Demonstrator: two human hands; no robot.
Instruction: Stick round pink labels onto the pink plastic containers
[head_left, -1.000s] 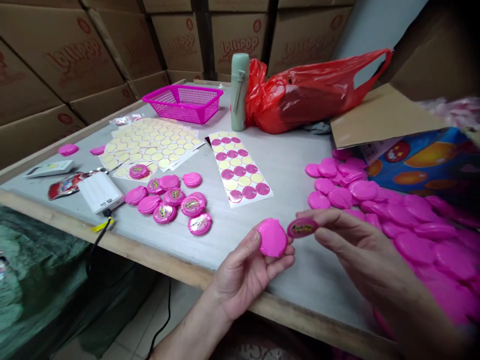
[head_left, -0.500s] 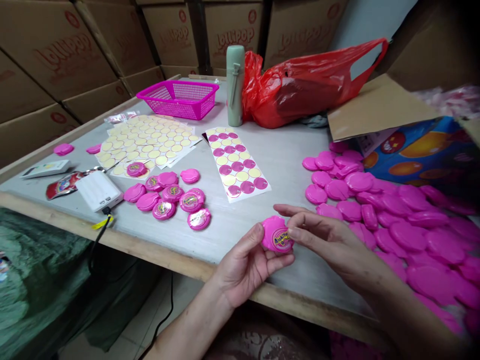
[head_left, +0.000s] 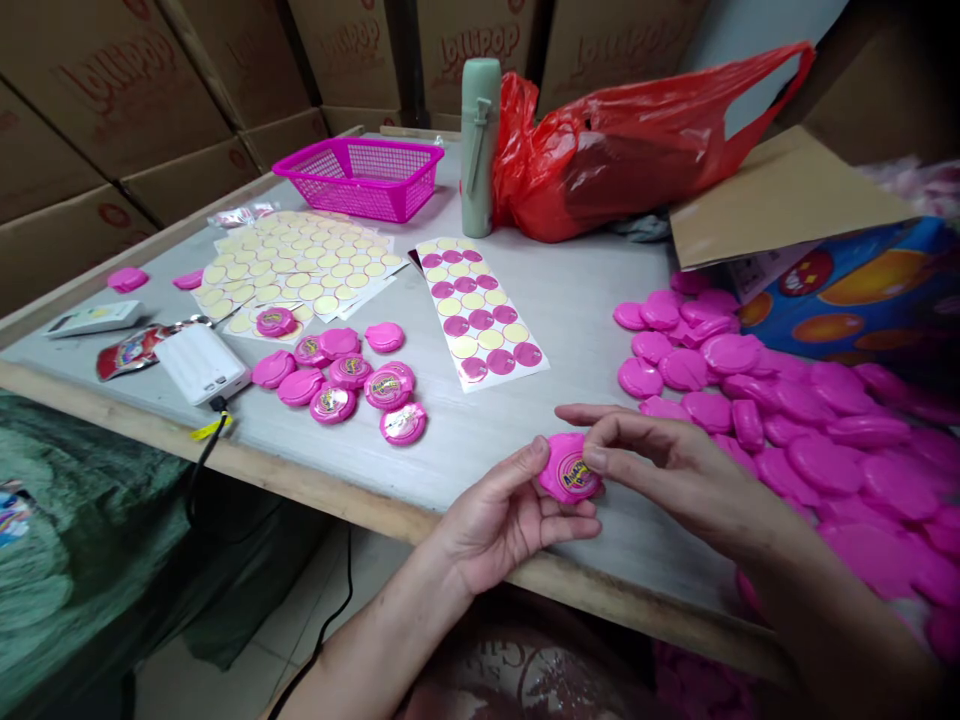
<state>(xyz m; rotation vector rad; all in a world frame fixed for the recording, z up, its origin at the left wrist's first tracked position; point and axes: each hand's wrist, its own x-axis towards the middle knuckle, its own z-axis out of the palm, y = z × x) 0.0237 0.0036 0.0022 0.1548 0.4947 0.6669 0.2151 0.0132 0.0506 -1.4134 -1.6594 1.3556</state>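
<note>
Sticker [head_left: 577, 476], earlier apart from pink case [head_left: 553, 466], now lies on it: labelled. Left hand [head_left: 504, 525] clamped on case near bench's [head_left: 465, 450] front edge; right hand [head_left: 660, 462] touching sticker, pinch unclear.

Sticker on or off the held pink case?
On: the sticker lies against the pink case in the left hand; how firmly, cannot tell.

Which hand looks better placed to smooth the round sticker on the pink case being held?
Right, I'd judge: the right hand has its fingertips at the edge of the round sticker, while the left hand is occupied holding the pink case.
</note>
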